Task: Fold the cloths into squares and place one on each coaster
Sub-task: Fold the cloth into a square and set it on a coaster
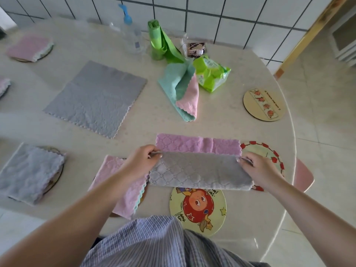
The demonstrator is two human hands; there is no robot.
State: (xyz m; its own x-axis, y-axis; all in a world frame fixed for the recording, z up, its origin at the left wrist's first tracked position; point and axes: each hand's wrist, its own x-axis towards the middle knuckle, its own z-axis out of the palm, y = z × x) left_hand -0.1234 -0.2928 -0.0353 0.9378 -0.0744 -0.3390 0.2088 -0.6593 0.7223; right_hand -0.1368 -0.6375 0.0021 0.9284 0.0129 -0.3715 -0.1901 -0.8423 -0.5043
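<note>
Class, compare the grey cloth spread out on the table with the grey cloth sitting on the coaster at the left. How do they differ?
The spread grey cloth lies open in one flat layer, straight on the table; the folded grey cloth is stacked in layers on a coaster. The spread cloth covers more area. Both are grey with wavy edges, and no hand touches either.

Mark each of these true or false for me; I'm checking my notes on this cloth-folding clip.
1. Both hands pinch the pink-and-grey cloth. True: the left hand and right hand each hold a corner of its grey flap.
2. The cartoon-face coaster has a cloth on it. False: it lies bare.
3. A grey cloth lies spread flat. True.
4. The far-left pink folded cloth sits directly on the table. False: a coaster shows beneath it.
5. The fruit-strip coaster is bare. True.
</note>
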